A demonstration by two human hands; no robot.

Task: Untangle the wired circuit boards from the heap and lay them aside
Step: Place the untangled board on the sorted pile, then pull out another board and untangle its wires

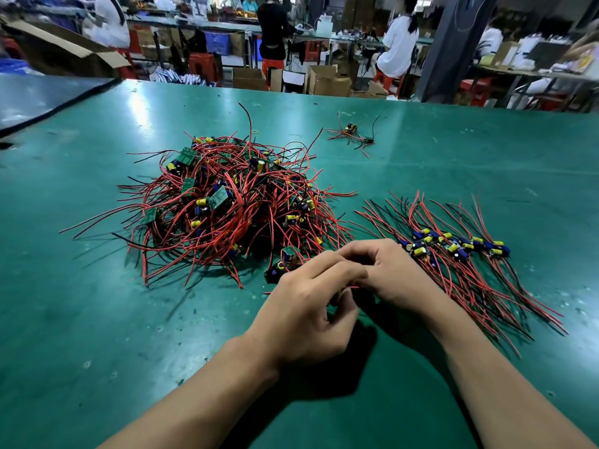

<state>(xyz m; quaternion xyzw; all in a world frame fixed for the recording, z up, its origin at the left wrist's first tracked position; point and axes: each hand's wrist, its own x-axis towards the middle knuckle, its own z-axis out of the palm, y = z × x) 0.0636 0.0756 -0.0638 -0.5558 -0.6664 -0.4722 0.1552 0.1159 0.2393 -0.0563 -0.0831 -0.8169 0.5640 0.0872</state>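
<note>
The left grip (308,306) and right grip (389,273), both bare hands, meet knuckle to knuckle low over the green bench (97,319), fingers curled tightly inward. A short stretch of red wire (354,286) shows in the narrow gap between them, and both grips are pinched closed on it. Whatever board hangs from that wire is hidden under the fingers. Just beyond the left grip and spreading away to its left lies the heap (227,202), a tangled mound of red and black leads with small green circuit boards, yellow capacitors and blue parts poking out. One board (285,259) at the heap's near edge sits right beside the left grip's fingertips. To the right of the right grip, starting just beside its knuckles, the laid-aside boards (460,247) lie in a rough row, their wires fanned out beyond and back toward the person. Well beyond both grips, a small loose cluster (353,134) of a couple of wired boards rests apart from the rest.
</note>
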